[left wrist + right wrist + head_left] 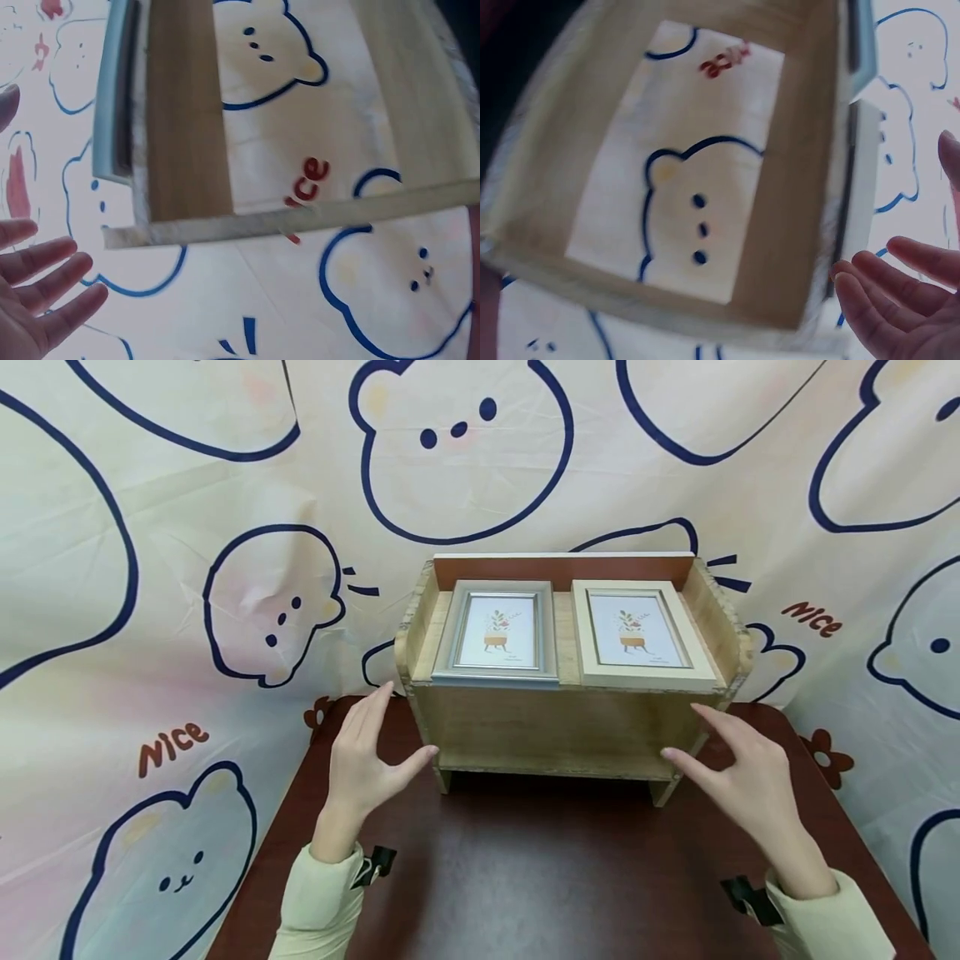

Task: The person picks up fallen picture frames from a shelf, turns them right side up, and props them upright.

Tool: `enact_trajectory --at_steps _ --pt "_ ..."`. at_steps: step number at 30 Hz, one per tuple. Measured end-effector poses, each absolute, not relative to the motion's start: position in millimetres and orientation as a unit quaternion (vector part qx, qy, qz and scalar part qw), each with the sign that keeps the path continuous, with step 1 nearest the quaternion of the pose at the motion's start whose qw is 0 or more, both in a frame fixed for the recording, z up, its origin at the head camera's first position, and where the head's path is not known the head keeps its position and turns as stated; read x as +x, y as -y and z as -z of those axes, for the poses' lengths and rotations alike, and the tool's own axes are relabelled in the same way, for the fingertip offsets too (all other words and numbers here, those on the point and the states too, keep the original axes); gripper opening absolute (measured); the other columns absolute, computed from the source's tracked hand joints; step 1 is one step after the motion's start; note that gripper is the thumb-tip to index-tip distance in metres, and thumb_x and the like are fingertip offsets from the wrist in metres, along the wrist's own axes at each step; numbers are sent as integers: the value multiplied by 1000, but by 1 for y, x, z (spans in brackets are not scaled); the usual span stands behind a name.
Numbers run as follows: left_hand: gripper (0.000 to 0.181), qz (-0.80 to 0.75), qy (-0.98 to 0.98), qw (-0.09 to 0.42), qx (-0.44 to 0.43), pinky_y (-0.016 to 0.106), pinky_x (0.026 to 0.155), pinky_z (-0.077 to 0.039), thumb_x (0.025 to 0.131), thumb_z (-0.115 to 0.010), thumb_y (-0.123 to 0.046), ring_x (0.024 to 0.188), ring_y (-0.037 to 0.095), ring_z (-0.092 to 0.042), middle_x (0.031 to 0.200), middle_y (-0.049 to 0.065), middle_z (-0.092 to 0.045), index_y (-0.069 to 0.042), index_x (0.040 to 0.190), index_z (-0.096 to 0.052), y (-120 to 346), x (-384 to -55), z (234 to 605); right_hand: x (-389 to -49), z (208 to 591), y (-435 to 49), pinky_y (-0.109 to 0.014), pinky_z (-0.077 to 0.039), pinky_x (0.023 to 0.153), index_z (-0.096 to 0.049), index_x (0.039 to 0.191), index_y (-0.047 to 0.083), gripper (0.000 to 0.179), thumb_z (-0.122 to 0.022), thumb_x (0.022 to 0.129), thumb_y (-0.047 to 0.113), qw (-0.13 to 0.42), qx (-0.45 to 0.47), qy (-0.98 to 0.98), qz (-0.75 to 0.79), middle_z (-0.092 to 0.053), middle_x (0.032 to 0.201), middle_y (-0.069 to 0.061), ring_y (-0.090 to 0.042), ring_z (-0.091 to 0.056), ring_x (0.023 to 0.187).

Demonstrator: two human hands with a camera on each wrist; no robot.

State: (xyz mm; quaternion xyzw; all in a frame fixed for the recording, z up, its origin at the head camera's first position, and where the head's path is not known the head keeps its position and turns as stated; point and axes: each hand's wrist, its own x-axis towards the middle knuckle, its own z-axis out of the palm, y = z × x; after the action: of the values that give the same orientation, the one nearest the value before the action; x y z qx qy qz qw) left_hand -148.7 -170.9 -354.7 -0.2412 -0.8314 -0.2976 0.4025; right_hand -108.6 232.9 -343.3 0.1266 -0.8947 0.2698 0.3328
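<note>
A small wooden shelf (pixel 551 727) stands on the table, with two picture frames lying on its top board. The left picture frame (pixel 444 652) is silver-grey and the right picture frame (pixel 701 667) is cream; both show a potted plant print. My left hand (pixel 363 764) is raised before the shelf's left side, fingers straight and thumb spread, holding nothing. On the opposite side, my right hand (pixel 750 768) has the same spread pose and is also without any object. In the right wrist view its fingertips (pixel 842 281) appear close to the shelf's edge; I cannot tell whether they touch.
Under the shelf is a dark red-brown table (pixel 555 877). A cloth backdrop (pixel 465 485) with blue-outlined bears hangs behind it and along both sides. Through the shelf's open lower compartment, the left wrist view shows this same backdrop.
</note>
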Motion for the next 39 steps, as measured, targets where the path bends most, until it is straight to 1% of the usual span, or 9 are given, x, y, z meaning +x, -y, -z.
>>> enact_trajectory --at_steps 3,8,11,15,17,21,25,31,39 --pt "86 315 825 400 -243 46 91 -41 75 -59 -62 110 33 -50 123 20 -54 7 125 -49 165 -154 348 -117 331 -224 -21 -37 61 -62 112 1 56 -82 64 20 329 142 890 -280 -65 94 -14 -19 -54 71" --pt "86 340 821 386 -249 45 74 -49 74 -63 -58 100 31 -55 119 22 -54 8 126 -47 157 -161 338 -130 312 -210 -26 -40 70 -62 113 2 53 -80 67 22 304 155 887 -313 -66 95 -13 -24 -59 83" --pt "81 349 824 372 -247 40 64 -50 72 -71 -46 87 29 -57 114 23 -55 8 127 -46 153 -165 333 -138 303 -203 -28 -42 71 -62 113 2 50 -78 70 22 288 164 881 -336 -66 98 -14 -27 -61 85" --pt "78 361 833 351 -229 36 57 -49 67 -79 -28 75 25 -59 107 23 -57 8 127 -46 148 -169 328 -149 293 -194 -15 -45 68 -62 114 2 48 -77 73 20 265 177 871 -373 -65 102 -15 -27 -64 82" --pt "78 369 838 338 -218 35 54 -49 65 -80 -25 71 24 -59 103 21 -58 7 128 -45 145 -170 326 -156 289 -189 -11 -45 68 -61 115 2 48 -76 74 21 252 179 870 -384 -64 104 -16 -26 -64 83" --pt "76 394 842 311 -196 34 53 -49 68 -79 -24 67 25 -60 100 21 -58 5 129 -45 138 -174 321 -170 282 -177 -23 -51 70 -60 118 1 49 -74 76 24 223 183 868 -404 -63 106 -17 -26 -64 85" --pt "71 413 845 290 -176 36 54 -51 72 -76 -26 67 25 -61 111 22 -56 2 130 -45 133 -177 320 -182 277 -165 -38 -52 73 -58 120 1 52 -72 78 28 192 181 869 -419 -62 109 -17 -27 -62 89" --pt "70 426 848 272 -161 38 56 -52 75 -73 -29 67 27 -63 122 22 -52 2 130 -44 128 -185 321 -201 270 -150 -40 -51 77 -55 123 1 58 -70 78 34 139 166 874 -435 -59 116 -17 -27 -62 92" --pt "71 443 847 253 -152 39 60 -53 77 -69 -32 63 28 -62 124 24 -51 3 132 -43 123 -191 325 -222 266 -137 -41 -49 80 -52 126 -1 61 -70 78 34 104 142 890 -422 -56 121 -17 -28 -61 97"
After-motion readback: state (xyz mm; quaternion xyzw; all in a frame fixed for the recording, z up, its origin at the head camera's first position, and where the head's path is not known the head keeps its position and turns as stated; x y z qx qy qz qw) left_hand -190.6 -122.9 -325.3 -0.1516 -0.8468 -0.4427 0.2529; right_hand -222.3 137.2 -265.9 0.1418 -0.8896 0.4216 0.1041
